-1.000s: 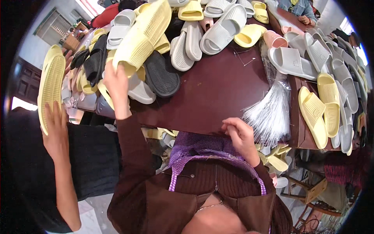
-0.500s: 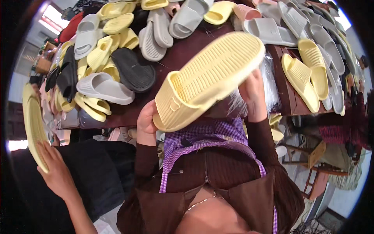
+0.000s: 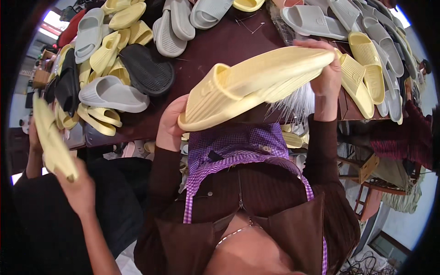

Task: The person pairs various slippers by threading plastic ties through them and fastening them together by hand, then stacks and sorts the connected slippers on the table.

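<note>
Yellow slipper (image 3: 268, 71), at least one, between two hands (image 3: 172, 118) (image 3: 328, 75)

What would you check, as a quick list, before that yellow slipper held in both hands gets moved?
1. Left hand on the toe end of the yellow slide sandal: ok, gripping.
2. Right hand on its heel end: ok, gripping.
3. Co-worker's nearer hand out of the way: ok, at far left with another yellow slide.
4. Sandal clear of the white strands: cannot tell; they overlap in view.
5. Footbed free of marks: cannot tell, blurred.
</note>
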A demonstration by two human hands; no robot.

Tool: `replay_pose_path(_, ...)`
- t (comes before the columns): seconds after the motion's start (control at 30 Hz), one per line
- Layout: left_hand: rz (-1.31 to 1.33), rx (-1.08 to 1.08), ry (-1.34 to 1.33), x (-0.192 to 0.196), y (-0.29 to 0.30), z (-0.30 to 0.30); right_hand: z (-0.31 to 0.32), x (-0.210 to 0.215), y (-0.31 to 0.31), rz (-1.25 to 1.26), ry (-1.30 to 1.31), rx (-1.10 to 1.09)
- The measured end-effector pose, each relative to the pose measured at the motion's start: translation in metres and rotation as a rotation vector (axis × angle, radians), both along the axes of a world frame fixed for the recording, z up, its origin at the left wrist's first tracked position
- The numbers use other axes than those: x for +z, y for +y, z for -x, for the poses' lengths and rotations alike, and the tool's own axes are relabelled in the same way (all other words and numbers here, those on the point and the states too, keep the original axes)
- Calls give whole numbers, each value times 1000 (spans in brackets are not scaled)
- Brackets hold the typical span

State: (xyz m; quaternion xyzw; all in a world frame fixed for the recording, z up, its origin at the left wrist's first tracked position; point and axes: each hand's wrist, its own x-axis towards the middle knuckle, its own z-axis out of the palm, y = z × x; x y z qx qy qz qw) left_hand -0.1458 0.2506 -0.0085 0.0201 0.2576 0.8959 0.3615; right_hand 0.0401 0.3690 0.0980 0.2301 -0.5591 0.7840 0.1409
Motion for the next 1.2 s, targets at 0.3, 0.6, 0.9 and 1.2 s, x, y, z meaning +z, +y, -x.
replay_pose_path(0.3,168,25,130,9,-55,-79,11,14,56,90,123,-68)
replay_pose_path(0.6,323,121,247,24,-143,-138,6,41,53,-100,262,-185)
replay_pose_path(0.9,465,197,361,41,-250,-188,-13,85,174,233,270,-797)
replay_pose_path(1.2,860,-34,842,92,-229,-129,1,103,137,-223,-41,-676)
